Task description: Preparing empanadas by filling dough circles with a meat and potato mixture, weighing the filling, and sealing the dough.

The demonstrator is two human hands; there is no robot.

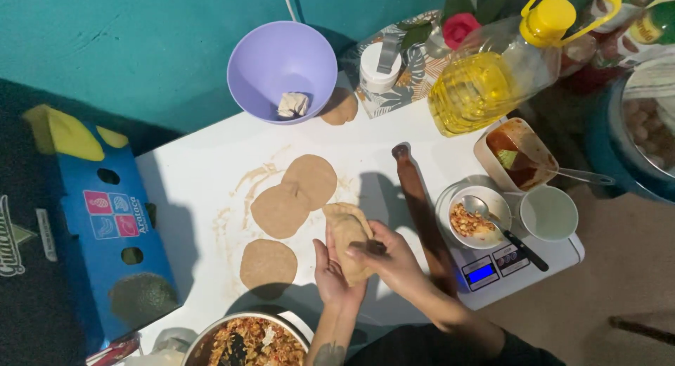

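Folded dough pocket (349, 241), tan and half-moon shaped, held upright just above the near edge of the white table (197, 169). Cradled from behind by the left hand (330, 271), palm open and fingers curved up along its side. Pinched along the seam by the right hand (394, 257), thumb and fingertips closed on the edge of the dough.

Looks soft, limp and light; likely to sag or tear if taken by one thin edge, and probably a little tacky. Best supported under the filled belly on a flat palm, with pressure kept to the rim only.

Three flat dough rounds (281, 210) lying toward the middle of the table, two overlapping, one nearer the front. Wooden rolling pin (422, 211) just right of the hands. Lilac bowl (283, 71) with a scrap of dough at the far edge. Kitchen scale (492, 267) at the right corner, carrying a small bowl with spoon (479, 218). Pot of filling (249, 341) at the near edge.
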